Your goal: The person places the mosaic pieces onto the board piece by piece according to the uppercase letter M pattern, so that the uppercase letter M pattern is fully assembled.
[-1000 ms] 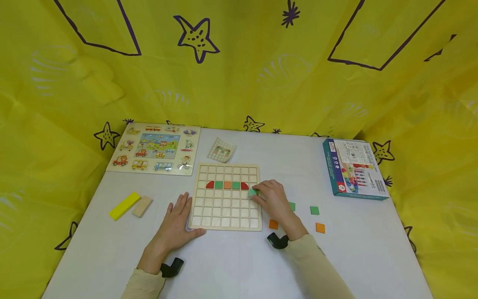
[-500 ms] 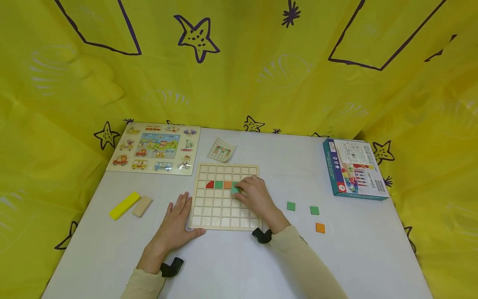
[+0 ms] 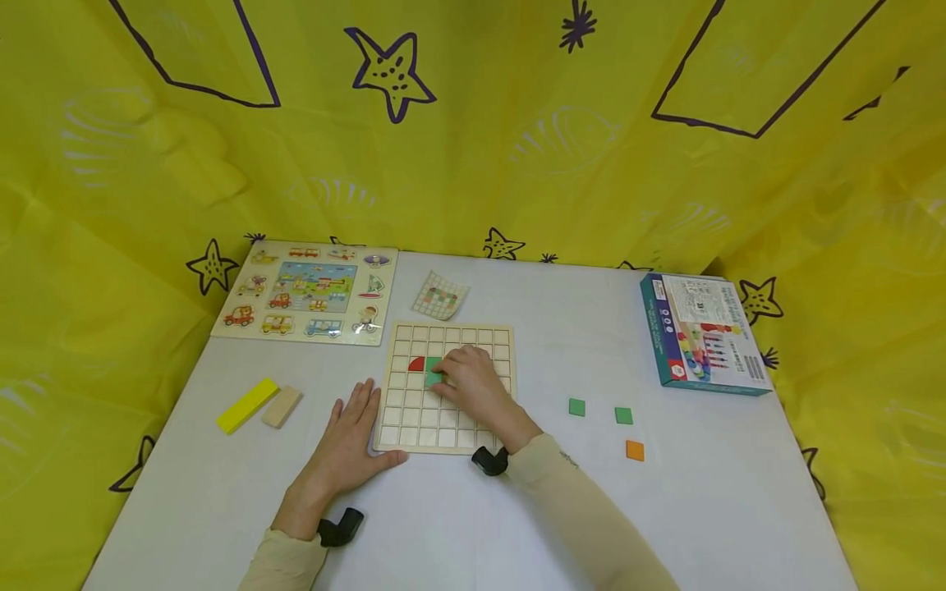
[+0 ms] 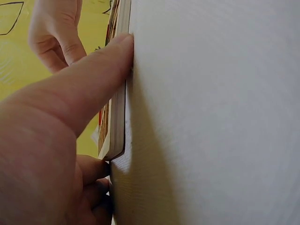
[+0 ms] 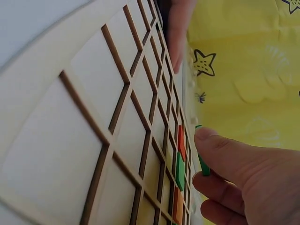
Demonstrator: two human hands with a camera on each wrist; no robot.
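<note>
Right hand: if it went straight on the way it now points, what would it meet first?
Probably the pale wooden grid board, near its red quarter-circle tile, with the green square tile pinched by the right hand leading; the gap above the board is unclear.

One left hand (image 3: 343, 455); one right hand (image 3: 476, 384); one grid board (image 3: 430, 416), showing at least one red piece (image 5: 181, 142), one green piece (image 5: 180, 172) and one orange piece (image 5: 177, 205); one held green tile (image 5: 204, 164); two loose green tiles (image 3: 576, 407) and one loose orange tile (image 3: 635, 451) at right; one yellow block (image 3: 247, 406) and one plain block (image 3: 282, 408) at left; far side, one puzzle board (image 3: 299, 327), one card (image 3: 439, 295), one box (image 3: 705, 332).
</note>
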